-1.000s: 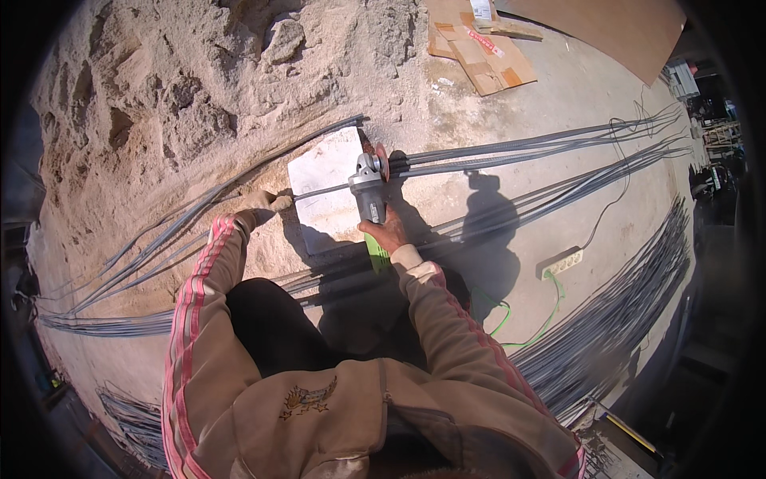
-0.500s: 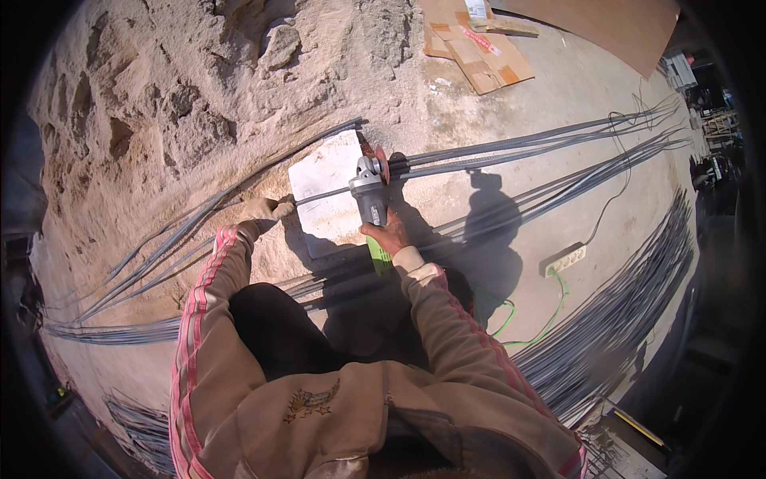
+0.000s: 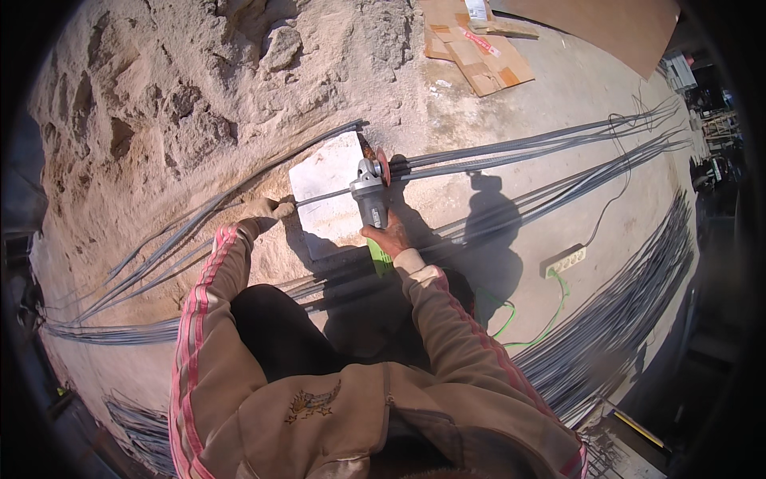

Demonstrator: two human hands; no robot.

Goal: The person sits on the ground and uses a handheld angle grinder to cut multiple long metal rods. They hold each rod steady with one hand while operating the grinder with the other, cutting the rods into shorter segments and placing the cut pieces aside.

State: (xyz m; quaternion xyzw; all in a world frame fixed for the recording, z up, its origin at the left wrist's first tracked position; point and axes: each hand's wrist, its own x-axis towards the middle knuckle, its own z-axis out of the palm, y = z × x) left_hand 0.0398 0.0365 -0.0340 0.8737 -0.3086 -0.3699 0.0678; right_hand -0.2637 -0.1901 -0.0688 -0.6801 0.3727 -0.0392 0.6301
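Note:
My right hand (image 3: 389, 238) is wrapped round the body of a grey and green angle grinder (image 3: 369, 201). Its reddish disc (image 3: 384, 168) stands on edge at the steel rods, just right of a pale flat block (image 3: 329, 169). Whether the disc touches a rod cannot be made out. At the block's left side, my left hand (image 3: 265, 212), in a light glove, is closed on a thin rebar rod (image 3: 323, 196). That rod runs across the block and passes beneath the grinder's head.
Rough sandy rubble (image 3: 191, 96) rises at the far left. Long rebar bundles (image 3: 542, 144) stretch to the right, and a thick rod pile (image 3: 614, 311) lies nearer. A power strip (image 3: 567, 260) with a green cord (image 3: 562, 299) rests on the concrete. Flattened cardboard (image 3: 487, 60) lies at the back.

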